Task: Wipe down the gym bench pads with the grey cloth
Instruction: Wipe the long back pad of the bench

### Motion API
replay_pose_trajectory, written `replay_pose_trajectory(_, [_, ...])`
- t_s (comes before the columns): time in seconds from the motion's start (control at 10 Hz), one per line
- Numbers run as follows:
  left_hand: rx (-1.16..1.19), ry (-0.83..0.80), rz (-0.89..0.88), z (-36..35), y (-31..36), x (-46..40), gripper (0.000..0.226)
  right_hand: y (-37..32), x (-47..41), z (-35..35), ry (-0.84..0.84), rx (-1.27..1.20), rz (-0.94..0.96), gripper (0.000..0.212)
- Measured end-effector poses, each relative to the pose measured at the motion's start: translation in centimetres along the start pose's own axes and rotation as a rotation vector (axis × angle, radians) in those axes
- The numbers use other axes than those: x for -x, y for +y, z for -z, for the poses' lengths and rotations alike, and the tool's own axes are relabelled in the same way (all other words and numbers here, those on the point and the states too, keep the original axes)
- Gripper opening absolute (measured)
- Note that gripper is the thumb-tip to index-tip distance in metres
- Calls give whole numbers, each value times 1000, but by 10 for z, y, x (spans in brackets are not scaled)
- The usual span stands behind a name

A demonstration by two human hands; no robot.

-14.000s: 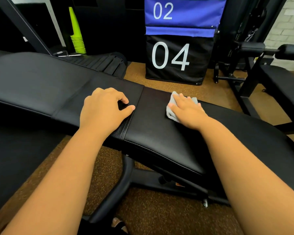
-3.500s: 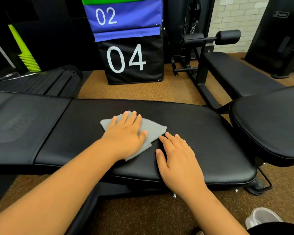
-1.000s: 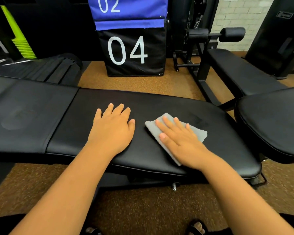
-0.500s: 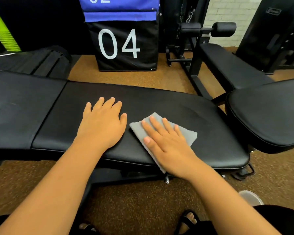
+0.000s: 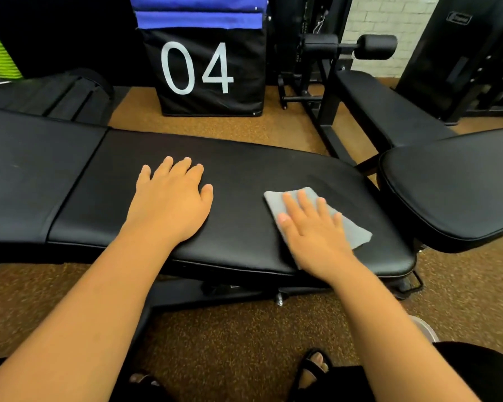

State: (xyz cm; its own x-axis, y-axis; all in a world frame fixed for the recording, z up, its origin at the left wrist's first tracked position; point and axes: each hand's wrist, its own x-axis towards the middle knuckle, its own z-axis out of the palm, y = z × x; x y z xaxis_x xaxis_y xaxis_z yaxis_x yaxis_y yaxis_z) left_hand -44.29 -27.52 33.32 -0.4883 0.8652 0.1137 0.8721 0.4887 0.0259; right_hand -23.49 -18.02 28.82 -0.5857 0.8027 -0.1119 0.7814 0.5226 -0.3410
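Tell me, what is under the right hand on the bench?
The grey cloth lies flat under the right hand, on the black bench pad. The cloth's middle is covered by the hand.

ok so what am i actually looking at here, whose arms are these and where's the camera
There is no machine here. The camera is worn on a person's head and looks forward and down, so the two bare arms reaching in from the bottom are that person's own.

In front of them is a long black padded gym bench. The left hand lies flat on the pad with straight fingers and holds nothing. The right hand presses flat on a folded grey cloth near the bench's right end; it is a flat press, not a closed grip.

Behind stand a black padded box marked 04 and a second black bench. The floor is speckled brown, with sandalled feet at the bottom.
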Motion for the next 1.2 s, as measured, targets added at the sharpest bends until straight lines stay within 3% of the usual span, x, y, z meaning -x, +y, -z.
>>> replay_pose_trajectory(0.2, [21, 2, -14, 2, -1, 0, 53, -9, 15, 0, -8, -45, 164, 51])
replay_pose_trajectory(0.3, [94, 103, -51, 4, -2, 4, 44, 25, 21, 4, 25, -140, 149, 50])
replay_pose_trajectory(0.4, [159, 286, -182, 9, 3, 21, 31, 65, 23, 1, 129, -172, 11, 55])
replay_pose_trajectory(0.5, [292, 200, -352, 11, 17, 50, 35, 77, 21, -4, 188, -137, -65, 59])
replay_pose_trajectory(0.6, [308, 96, -501, -1, 34, 69, 45, 42, 26, -9, 273, -34, 97, 59])
replay_pose_trajectory(0.7, [376, 55, -510, -12, 40, 73, 44, 4, 41, -23, 293, -40, 270, 54])
replay_pose_trajectory(0.8, [436, 48, -511, -16, 34, 71, 39, 16, 53, -28, 295, -66, 314, 53])
replay_pose_trajectory(0.9, [462, 51, -504, -14, 32, 73, 34, 62, 61, -26, 336, -30, 253, 53])
replay_pose_trajectory(1.0, [464, 57, -492, -15, 34, 74, 33, 89, 63, -27, 378, -43, 78, 55])
replay_pose_trajectory(1.1, [456, 63, -473, -16, 34, 74, 34, 72, 59, -30, 434, -33, -32, 54])
replay_pose_trajectory(1.2, [458, 69, -457, -15, 35, 75, 34, 32, 64, -39, 469, -18, 25, 50])
